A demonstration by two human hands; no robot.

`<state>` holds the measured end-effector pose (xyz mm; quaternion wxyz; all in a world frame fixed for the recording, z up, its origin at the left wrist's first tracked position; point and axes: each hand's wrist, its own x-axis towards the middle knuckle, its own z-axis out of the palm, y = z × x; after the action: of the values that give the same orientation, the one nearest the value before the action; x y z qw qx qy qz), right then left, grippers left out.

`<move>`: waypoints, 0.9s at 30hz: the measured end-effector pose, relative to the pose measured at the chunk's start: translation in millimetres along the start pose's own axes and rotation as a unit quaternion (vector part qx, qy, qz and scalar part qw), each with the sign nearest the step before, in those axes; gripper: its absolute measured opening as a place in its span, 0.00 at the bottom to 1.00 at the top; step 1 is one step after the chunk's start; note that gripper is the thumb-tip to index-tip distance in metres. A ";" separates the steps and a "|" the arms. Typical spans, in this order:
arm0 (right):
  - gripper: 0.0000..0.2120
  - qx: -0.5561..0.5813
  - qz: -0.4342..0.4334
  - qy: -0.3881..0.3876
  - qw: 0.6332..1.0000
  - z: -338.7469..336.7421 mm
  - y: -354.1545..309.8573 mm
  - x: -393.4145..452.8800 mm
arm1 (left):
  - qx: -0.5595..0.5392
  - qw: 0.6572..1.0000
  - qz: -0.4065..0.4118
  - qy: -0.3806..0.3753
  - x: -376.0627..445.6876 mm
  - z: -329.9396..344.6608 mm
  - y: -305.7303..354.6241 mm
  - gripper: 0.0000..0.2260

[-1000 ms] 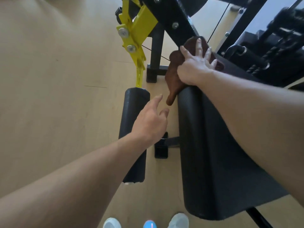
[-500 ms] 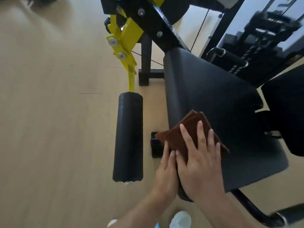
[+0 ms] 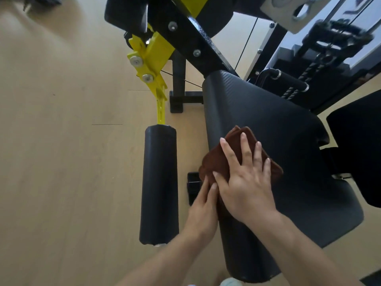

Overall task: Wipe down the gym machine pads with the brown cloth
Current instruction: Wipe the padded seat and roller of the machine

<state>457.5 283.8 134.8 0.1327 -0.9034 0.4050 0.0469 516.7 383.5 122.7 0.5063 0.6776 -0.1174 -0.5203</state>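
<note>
Right hand (image 3: 245,178) flat on brown cloth (image 3: 218,159) (folded), seat pad (image 3: 268,124) running lengthwise away.

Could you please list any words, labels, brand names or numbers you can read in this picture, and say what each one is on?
Only one marking shows: dark letter strokes on the pale panel at the top right corner, cut off by the frame edge and unreadable.
No text shows on the brown cloth, seat pad, roller pad or yellow bracket.

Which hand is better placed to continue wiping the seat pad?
The right hand. It lies flat on the brown cloth on the seat pad; the left hand only touches the cloth's edge beside it.
</note>
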 end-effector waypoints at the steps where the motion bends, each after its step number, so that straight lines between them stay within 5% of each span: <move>1: 0.34 0.003 0.005 0.003 1.000 -1.5 -2.3 8.7 | 0.011 1.000 0.007 0.004 10.9 -2.4 0.7 0.17; 6: 0.34 0.004 0.006 0.006 1.000 -6.1 -5.8 48.5 | 0.022 0.998 -0.048 -0.023 52.9 -17.0 11.2 0.26; 12: 0.33 0.014 -0.043 -0.013 0.999 -17.2 -2.3 108.3 | 0.048 0.997 -0.053 0.013 84.4 -16.4 43.2 0.26; 19: 0.30 0.041 -0.023 -0.013 0.999 -29.4 -9.2 192.0 | 0.018 0.994 -0.006 0.105 141.3 -13.1 84.7 0.26; 27: 0.29 0.072 -0.015 -0.007 0.997 -35.7 -9.8 227.3 | -0.023 0.996 0.022 0.089 170.5 -6.7 94.0 0.25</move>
<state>615.7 116.6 127.4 0.2009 -0.8970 0.3932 0.0216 630.3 227.2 98.3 0.5415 0.7065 -0.0754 -0.4493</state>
